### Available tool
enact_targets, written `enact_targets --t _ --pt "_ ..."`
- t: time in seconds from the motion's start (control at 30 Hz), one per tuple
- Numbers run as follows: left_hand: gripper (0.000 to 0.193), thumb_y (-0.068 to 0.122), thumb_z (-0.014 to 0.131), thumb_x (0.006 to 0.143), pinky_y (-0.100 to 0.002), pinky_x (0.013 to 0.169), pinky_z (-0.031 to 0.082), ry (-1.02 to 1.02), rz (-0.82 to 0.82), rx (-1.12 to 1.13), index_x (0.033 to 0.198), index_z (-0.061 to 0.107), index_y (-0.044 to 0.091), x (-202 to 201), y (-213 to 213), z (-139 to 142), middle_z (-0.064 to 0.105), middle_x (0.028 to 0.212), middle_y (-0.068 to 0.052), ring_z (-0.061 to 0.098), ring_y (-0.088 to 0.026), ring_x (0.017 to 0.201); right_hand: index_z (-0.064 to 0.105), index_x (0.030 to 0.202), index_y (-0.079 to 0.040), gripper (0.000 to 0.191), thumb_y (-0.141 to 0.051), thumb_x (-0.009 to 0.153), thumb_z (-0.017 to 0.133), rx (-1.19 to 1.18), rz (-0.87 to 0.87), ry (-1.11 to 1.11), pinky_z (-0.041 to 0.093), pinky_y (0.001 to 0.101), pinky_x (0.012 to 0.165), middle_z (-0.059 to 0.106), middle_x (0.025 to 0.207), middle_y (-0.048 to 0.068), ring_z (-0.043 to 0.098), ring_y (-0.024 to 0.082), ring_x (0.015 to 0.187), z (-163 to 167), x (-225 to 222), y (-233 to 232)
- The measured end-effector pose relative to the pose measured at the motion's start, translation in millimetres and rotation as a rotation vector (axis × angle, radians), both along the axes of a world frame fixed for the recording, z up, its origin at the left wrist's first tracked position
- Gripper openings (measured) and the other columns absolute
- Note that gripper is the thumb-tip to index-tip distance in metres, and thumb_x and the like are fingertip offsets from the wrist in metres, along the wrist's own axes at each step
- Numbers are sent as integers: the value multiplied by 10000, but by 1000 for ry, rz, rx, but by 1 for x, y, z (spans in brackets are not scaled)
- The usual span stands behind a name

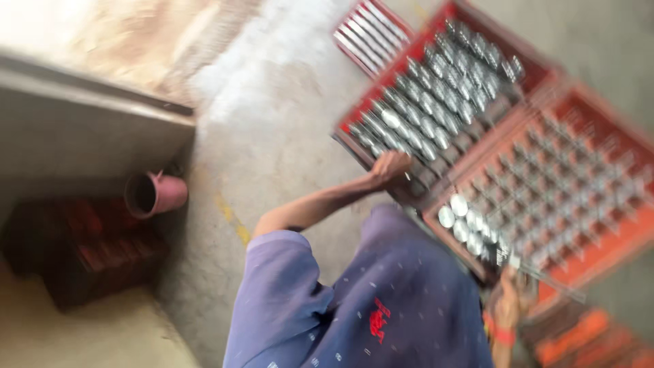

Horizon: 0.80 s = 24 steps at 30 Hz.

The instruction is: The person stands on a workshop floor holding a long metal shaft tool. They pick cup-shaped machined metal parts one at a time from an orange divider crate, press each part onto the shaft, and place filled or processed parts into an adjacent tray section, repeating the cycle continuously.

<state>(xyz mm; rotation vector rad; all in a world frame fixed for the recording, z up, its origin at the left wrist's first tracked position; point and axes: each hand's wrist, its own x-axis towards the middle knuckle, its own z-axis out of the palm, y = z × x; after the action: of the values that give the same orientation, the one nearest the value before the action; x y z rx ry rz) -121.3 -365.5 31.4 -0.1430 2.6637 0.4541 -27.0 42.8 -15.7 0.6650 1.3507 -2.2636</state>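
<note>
Garment: a loose short-sleeved shirt [381,307] in a muted blue-violet; soft and creased; it covered the torso and the upper arm
Sleeve: short [279,272]; wide at the hem; it ended above the elbow; the forearm below it was bare
Pattern: small pale flecks were scattered over the cloth; too blurred to make out their form
Marking: one small red emblem [379,318] sat on the shirt front; its shape was smeared by motion
Wrist: a red-orange band [503,335] circled the right wrist; narrow and plain
Left hand [390,167]: bare; no ring, glove or band was visible
Right hand [512,300]: bare; blurred
</note>
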Motion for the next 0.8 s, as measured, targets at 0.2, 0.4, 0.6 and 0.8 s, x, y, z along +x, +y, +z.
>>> enact_targets --t 0.2,0.4,0.6,0.8 --pt "515 326 835 665 -427 899 541 429 84 642 1071 729 28 9 -55 85 707 1098 -177 669 -273 1029 609 1173 22 196 12 1034 746 211 -49 328 417 202 793 606 991 -21 537 66 868 31 -23 -15" --pt "346 337 810 897 -444 752 586 152 663 987 981 795 2 -5 64 35 780 862 -162 711 -291 820 631 1250 33 303 32 958 715 202 44 383 448 202 821 649 1073 -11 573 75 944 40 -45 -35" --pt "396 283 751 817 -505 742 560 186 222 576 1200 686 202 49 180 12 747 879 -148 721 -374 818 612 1220 41 281 24 984 765 141 72 436 457 219 868 593 1057 -9 537 79 986 65 -47 -26" --pt "423 193 734 766 -518 737 555 203 158 518 1187 699 219 66 216 22 745 872 -157 715 -393 845 587 1307 37 425 -37 933 774 251 116 374 470 222 899 632 1120 15 585 85 1002 65 -36 3"
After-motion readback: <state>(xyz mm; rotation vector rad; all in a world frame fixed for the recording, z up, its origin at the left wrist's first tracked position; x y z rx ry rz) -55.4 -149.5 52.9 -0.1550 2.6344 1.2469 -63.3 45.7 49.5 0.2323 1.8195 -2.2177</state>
